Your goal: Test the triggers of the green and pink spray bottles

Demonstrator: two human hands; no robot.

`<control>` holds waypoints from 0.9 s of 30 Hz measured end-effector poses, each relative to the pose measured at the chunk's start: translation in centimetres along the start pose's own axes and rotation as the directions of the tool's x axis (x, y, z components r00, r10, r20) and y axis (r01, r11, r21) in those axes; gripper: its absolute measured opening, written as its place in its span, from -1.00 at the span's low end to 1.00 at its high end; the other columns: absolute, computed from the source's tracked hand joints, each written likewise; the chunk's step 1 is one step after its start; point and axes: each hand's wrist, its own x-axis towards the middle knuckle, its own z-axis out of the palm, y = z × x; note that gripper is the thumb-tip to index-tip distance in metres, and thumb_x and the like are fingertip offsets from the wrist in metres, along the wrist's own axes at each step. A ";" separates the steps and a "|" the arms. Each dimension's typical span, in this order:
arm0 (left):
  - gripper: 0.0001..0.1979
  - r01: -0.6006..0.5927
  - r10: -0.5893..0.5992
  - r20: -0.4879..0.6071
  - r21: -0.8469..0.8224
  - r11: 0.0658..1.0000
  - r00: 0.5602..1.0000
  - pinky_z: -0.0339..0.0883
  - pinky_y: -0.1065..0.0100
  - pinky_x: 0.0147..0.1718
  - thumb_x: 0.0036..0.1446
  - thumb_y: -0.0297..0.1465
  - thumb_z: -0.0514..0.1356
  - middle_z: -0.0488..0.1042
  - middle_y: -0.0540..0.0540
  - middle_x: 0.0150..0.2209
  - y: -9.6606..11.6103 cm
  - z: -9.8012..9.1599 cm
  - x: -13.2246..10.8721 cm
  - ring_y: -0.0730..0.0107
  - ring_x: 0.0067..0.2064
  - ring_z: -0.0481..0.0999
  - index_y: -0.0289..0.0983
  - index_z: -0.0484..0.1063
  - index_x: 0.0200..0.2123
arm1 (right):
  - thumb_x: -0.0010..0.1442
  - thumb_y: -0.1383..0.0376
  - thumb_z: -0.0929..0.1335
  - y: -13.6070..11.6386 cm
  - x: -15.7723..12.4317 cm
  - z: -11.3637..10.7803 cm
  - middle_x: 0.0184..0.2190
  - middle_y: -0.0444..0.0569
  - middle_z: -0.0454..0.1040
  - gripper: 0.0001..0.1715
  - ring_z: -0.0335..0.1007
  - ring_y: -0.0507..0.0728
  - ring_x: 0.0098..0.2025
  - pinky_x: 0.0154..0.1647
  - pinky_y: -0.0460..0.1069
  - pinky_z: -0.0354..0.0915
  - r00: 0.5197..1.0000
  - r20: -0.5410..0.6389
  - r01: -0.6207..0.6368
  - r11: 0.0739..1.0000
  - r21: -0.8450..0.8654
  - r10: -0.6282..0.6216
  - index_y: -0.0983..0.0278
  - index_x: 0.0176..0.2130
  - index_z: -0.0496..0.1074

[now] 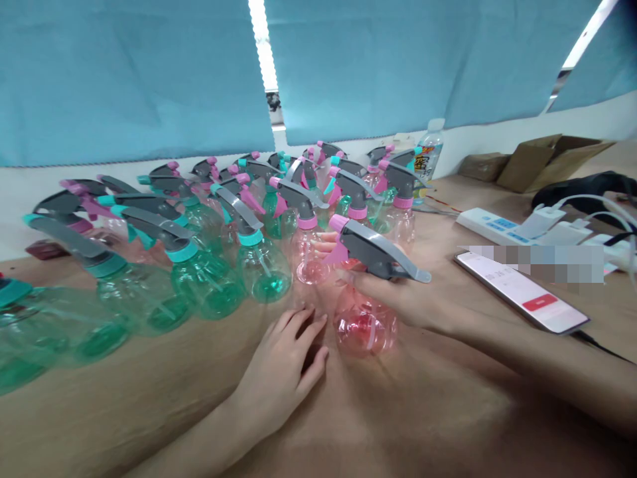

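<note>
Bottles [209, 285] are crowding the left worktop [149, 411]; your left hand [283, 372] is lying open beside the pink spray bottle [365, 328] your right hand [398, 302] is gripping at centre. Swinging it, you are risking toppling neighbours or hitting the phone [522, 292].

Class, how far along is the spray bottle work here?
Done: rows of green and pink bottles stand with trigger heads on. In hand: the right hand grips a pink bottle; the left hand lies flat beside it. Left: no bare bottles or loose heads show.
</note>
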 end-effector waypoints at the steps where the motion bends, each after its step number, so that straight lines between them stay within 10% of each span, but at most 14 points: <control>1: -0.65 -0.001 0.001 0.000 -0.002 1.000 1.000 0.27 -0.02 0.07 0.29 -0.37 0.04 0.37 -0.25 0.12 0.0 0.0 0.0 0.03 0.16 0.29 -0.29 0.35 0.10 | 0.10 0.16 0.31 0.0 0.0 0.0 -0.48 -0.12 0.33 -0.81 0.25 0.07 -0.41 -0.40 -0.02 0.29 1.000 0.007 -0.026 0.999 0.038 0.026 0.22 -0.45 0.33; 27: -0.66 -0.013 0.013 -0.014 -0.004 1.000 1.000 0.28 -0.01 0.06 0.28 -0.38 0.06 0.38 -0.26 0.10 0.1 0.0 0.0 0.02 0.16 0.30 -0.30 0.36 0.09 | 0.10 0.25 0.34 1.5 -0.8 -0.6 -0.53 -0.13 0.36 -0.96 0.34 0.14 -0.39 -0.38 0.05 0.28 0.994 0.030 -0.109 0.994 0.032 0.108 0.15 -0.37 0.41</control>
